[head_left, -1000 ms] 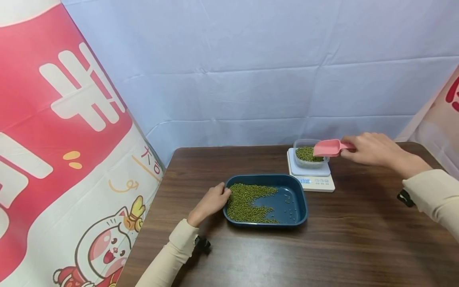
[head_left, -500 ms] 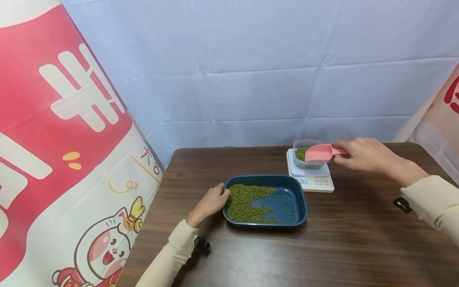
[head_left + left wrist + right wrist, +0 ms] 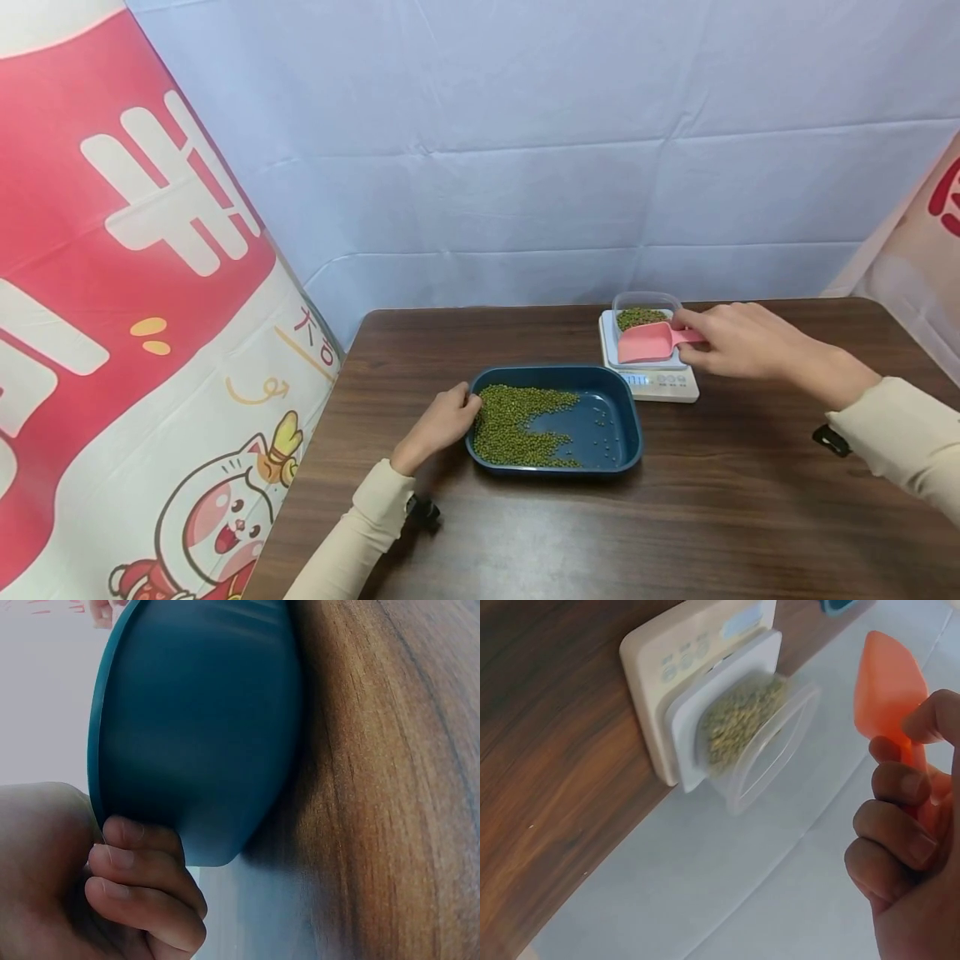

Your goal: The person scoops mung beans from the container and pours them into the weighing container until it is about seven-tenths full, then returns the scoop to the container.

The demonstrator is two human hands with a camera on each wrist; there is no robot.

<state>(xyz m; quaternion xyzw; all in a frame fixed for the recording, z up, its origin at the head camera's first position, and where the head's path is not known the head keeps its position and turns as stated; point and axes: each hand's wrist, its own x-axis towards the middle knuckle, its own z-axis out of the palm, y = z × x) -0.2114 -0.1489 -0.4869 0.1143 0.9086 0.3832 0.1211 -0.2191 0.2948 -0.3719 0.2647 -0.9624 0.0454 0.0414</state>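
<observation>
My left hand (image 3: pixel 442 421) grips the left rim of a dark blue tray (image 3: pixel 628 425); in the left wrist view its fingers (image 3: pixel 146 889) curl at the tray wall (image 3: pixel 195 727). Green mung beans (image 3: pixel 517 425) lie mostly in the tray's left part. My right hand (image 3: pixel 738 340) holds a pink scoop (image 3: pixel 647 342) by its handle, in front of and above a clear plastic container (image 3: pixel 626 302). No beans are seen in the scoop. That container, partly filled with mung beans (image 3: pixel 742 720), stands on a white kitchen scale (image 3: pixel 663 387). The scoop hides part of container and scale.
The brown wooden table (image 3: pixel 720 517) carries everything. A pale cloth backdrop (image 3: pixel 525 200) hangs behind its far edge, and a red and white printed banner (image 3: pixel 150 292) stands on the left. The scale sits just beyond the tray's right back corner.
My right hand with the pink scoop has moved left and toward me, from over the container to its near side. The left hand and the tray have stayed put.
</observation>
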